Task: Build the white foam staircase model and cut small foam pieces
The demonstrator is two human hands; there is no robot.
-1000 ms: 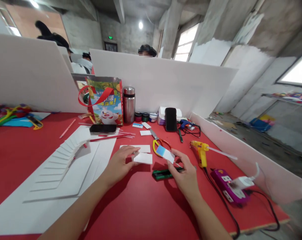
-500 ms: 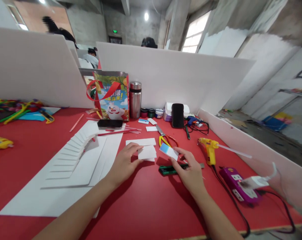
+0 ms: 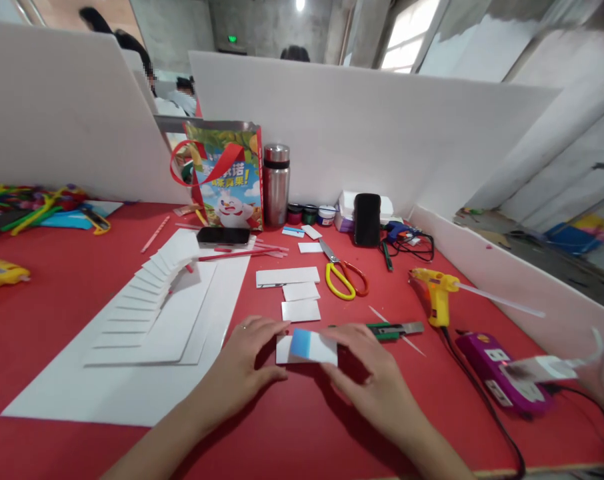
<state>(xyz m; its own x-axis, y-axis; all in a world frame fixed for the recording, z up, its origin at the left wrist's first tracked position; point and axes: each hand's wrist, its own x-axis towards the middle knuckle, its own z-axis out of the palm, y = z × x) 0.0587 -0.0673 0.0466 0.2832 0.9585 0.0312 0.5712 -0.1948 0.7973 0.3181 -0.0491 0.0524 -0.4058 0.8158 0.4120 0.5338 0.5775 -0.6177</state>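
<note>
A small white card with a blue end (image 3: 301, 344) lies across another small white card (image 3: 283, 353), the two overlapping in front of me. My right hand (image 3: 367, 367) grips the blue-ended card at its right side between thumb and fingers. Around the left end of the lower card is my left hand (image 3: 247, 360), thumb and fingers apart; whether a fingertip touches it I cannot tell. Just beyond lie two more white cards (image 3: 301, 311) and a longer white strip (image 3: 288, 276). Partly behind my right hand rests a green utility knife (image 3: 389, 331), its blade pointing right.
Scissors (image 3: 339, 280) lie beyond the cards. At right are a yellow glue gun (image 3: 439, 290) and a purple power strip (image 3: 499, 373) with cords. On the left, a fanned row of white pieces (image 3: 132, 313) sits on white sheets. A bag (image 3: 227, 177) and a steel flask (image 3: 277, 187) stand behind.
Both hands have come closer together and nearer to me. The blue-ended card has moved left over a white card. The scissors and knife are less covered. The camera view has tilted down.
</note>
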